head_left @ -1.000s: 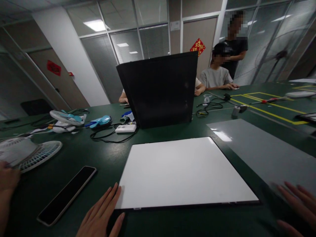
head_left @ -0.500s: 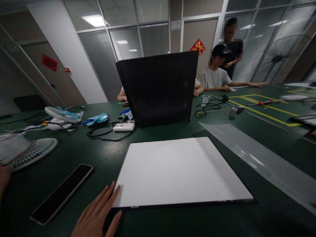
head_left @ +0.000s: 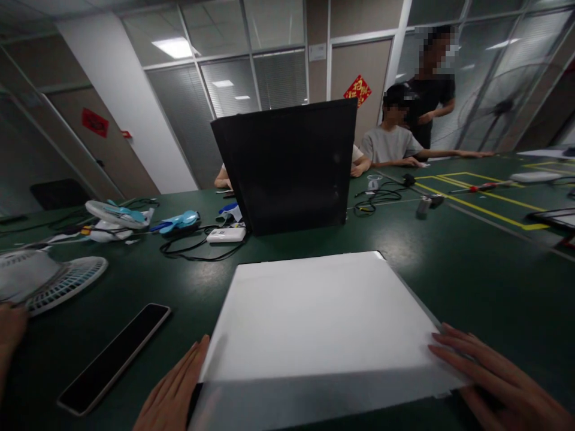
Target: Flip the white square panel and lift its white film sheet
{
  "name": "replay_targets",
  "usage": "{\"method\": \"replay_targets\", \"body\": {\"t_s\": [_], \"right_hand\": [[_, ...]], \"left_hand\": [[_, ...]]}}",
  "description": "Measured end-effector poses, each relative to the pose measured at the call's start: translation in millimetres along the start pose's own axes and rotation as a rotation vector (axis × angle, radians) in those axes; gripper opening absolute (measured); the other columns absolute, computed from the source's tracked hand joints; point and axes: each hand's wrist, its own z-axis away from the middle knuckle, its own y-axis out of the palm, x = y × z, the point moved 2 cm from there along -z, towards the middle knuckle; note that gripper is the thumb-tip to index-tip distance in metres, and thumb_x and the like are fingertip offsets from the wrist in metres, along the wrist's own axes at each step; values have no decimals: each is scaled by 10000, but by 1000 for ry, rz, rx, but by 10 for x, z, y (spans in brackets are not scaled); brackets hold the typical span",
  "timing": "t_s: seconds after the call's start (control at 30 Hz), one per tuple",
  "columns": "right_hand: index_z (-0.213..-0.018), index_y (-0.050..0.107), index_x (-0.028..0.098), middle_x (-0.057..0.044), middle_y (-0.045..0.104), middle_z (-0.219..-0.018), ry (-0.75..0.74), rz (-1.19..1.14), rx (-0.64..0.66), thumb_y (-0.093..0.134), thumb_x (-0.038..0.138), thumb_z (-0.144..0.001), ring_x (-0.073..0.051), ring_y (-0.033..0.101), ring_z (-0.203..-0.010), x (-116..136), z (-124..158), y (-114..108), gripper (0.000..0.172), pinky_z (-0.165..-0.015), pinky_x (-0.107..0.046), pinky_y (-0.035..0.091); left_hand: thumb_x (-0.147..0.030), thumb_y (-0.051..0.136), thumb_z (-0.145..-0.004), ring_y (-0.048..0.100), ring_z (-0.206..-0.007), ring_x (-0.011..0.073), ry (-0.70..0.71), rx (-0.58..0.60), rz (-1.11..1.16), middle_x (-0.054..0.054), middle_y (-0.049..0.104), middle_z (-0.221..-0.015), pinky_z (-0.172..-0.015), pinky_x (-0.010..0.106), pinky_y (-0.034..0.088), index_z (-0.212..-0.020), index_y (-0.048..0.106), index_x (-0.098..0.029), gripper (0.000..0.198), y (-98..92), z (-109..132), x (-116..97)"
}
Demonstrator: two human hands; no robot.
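A flat white rectangular panel (head_left: 309,317) with a thin dark rim lies on the green table in front of me. Over it is a translucent plastic sheet (head_left: 287,401), whose near edge overhangs the panel toward me. My left hand (head_left: 173,386) rests along the left side of both, fingers straight and close together, thumb hidden. At the right side, my right hand (head_left: 498,377) has its fingers on top of the sheet's edge and its thumb lower, gripping that edge. A dark-screened phone (head_left: 114,359) lies left of my left hand.
A black upright panel (head_left: 287,167) stands beyond the white one. On the left are a white fan (head_left: 67,281), cables and a white box (head_left: 226,234). Another person's hand (head_left: 11,326) is at the left edge. People (head_left: 390,140) are across the table.
The translucent sheet has moved from the table's right side onto the white panel. My right hand has come into view with it. My left hand has turned more upright against the panel's edge.
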Motion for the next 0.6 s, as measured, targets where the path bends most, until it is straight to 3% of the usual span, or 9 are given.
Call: {"method": "replay_targets", "body": {"t_s": [0.17,0.43,0.6], "right_hand": [[-1661,340,326,-13,465,-1634,-39,56,82,460,462,-1070,-308,453,-1504,105,-168,-135,618,-1156,-734,503],[-1676,298,326,-5,410,-1671,-1,97,93,453,569,-1053,-305,443,-1506,157,-220,-146,686,-1114,-685,559],[-1684,286,289,-15,371,-1690,-57,188,105,441,583,-1047,-306,434,-1516,172,-263,-175,719,-1074,-651,597]], "left_hand": [[-425,565,-954,598,-1457,307,-29,99,31,39,449,-1716,-1107,462,580,-1746,108,-349,917,114,110,124],[-527,618,-916,587,-1465,345,11,34,1,54,440,-1724,-1126,502,563,-1732,211,-354,928,-29,29,-29],[-503,618,-952,588,-1464,343,-16,57,-9,33,420,-1737,-1112,524,575,-1698,303,-421,814,20,27,-23]]}}
